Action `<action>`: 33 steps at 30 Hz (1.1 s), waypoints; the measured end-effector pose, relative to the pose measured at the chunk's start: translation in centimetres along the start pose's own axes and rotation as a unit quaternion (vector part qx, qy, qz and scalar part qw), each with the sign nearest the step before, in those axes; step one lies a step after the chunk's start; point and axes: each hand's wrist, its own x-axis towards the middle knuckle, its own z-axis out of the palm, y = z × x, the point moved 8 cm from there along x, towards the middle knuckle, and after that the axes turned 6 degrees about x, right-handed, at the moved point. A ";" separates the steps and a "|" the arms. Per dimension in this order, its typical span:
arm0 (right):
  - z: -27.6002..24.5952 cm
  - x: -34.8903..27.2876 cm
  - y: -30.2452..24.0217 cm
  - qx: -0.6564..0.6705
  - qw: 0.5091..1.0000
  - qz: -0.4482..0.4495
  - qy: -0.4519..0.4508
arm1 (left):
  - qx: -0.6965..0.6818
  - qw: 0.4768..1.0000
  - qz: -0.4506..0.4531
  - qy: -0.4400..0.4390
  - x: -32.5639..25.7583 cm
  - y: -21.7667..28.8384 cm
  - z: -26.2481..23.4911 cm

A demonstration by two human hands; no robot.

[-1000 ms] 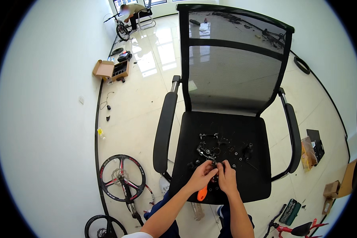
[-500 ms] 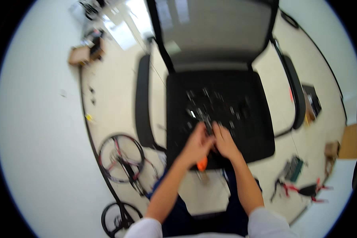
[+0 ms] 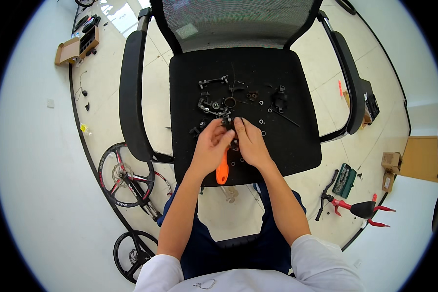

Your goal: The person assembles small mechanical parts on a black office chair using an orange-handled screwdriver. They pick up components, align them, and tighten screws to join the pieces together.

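Two at work, centre frame: left hand and right hand curled nearly closed, seemingly steadying a small dark part, half-hidden, above the flat black chair seat keeping loose metallic pieces handy.

Both hands around a small dark part above a black chair seat, orange handle alongside
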 end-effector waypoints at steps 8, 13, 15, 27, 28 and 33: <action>0.9 -0.8 -2.0 0.004 0.999 -0.010 -0.036 | -0.116 0.990 -0.079 0.020 0.1 -1.3 0.3; 1.2 -1.0 -2.2 -0.016 0.997 -0.070 -0.012 | -0.169 0.978 -0.119 0.004 -0.3 -1.3 0.7; 1.2 -0.9 -2.4 -0.031 0.996 -0.086 0.006 | -0.169 0.977 -0.130 0.010 -0.2 -1.3 0.7; -0.9 -0.3 -3.4 -0.092 0.988 -0.123 -0.005 | -0.192 0.971 -0.143 -0.022 -0.4 -0.9 -1.2; -1.2 -0.3 -3.3 -0.064 0.990 -0.127 0.000 | -0.208 0.968 -0.137 -0.012 -0.3 -0.8 -1.4; -1.6 -0.3 -1.8 -0.033 0.995 -0.092 0.005 | -0.312 0.944 -0.082 0.067 0.4 -0.5 -4.2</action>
